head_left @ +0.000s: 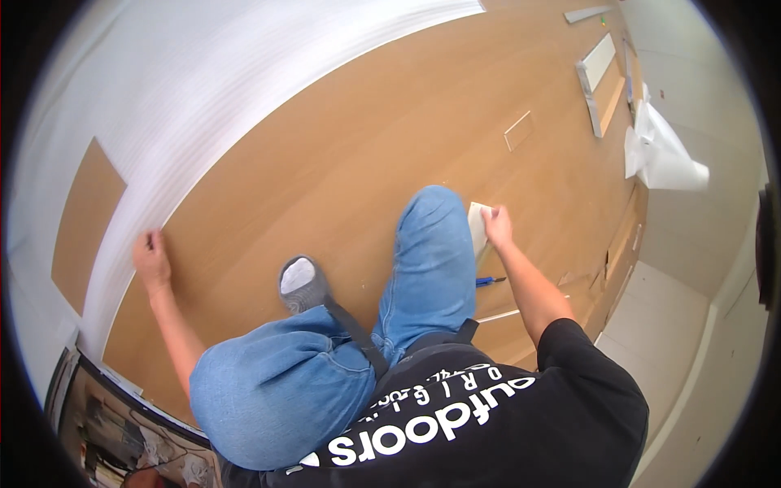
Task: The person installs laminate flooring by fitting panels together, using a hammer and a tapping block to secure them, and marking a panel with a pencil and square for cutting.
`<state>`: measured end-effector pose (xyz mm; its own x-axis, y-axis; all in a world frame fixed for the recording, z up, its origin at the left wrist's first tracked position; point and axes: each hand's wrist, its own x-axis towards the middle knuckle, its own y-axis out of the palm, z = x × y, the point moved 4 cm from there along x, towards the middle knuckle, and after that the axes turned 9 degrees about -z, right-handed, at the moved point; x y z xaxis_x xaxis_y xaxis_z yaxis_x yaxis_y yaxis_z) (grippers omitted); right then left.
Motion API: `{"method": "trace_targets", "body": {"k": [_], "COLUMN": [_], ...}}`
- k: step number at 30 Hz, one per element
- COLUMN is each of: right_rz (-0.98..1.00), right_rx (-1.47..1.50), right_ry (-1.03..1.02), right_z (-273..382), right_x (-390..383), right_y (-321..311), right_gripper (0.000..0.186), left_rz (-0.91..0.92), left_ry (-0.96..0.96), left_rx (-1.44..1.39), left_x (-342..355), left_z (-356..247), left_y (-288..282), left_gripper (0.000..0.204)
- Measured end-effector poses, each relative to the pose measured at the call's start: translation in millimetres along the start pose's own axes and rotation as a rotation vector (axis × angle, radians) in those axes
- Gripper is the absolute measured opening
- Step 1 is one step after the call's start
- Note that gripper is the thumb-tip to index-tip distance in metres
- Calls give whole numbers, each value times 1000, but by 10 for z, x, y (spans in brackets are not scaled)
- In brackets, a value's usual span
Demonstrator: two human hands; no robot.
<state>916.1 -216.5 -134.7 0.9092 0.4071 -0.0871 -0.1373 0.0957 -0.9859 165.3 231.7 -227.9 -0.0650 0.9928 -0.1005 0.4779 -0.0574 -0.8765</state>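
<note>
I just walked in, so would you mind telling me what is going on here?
A person is crouched on a wide brown surface. The right hand holds a flat white piece beside the right knee. The left hand is at the surface's edge, by the white ribbed material; whether it grips anything is unclear. A blue-handled tool lies nearby, beside the right leg.
</note>
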Motion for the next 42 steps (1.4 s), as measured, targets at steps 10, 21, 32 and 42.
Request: {"method": "trace_targets", "body": {"k": [10,21,32,42], "right_rz": [-56,-111,124,162], "right_rx": [-154,-95,-347,-828], "right_ry": [96,230,-1218,-1600], "right_z": [-997,-1335,4815,5950], "right_x": [-695,106,1534,1444], "right_y": [530,348,-580,-64], "right_gripper": [70,51,37,20], "left_rz": [300,386,286,252], "left_ry": [428,398,333,285], "left_rx": [121,273,329,326], "left_x": [170,55,-83,-153], "left_z": [-1683,-1902,-1990,-1930], "left_y": [198,401,159,119], "left_gripper": [59,81,86,95]}}
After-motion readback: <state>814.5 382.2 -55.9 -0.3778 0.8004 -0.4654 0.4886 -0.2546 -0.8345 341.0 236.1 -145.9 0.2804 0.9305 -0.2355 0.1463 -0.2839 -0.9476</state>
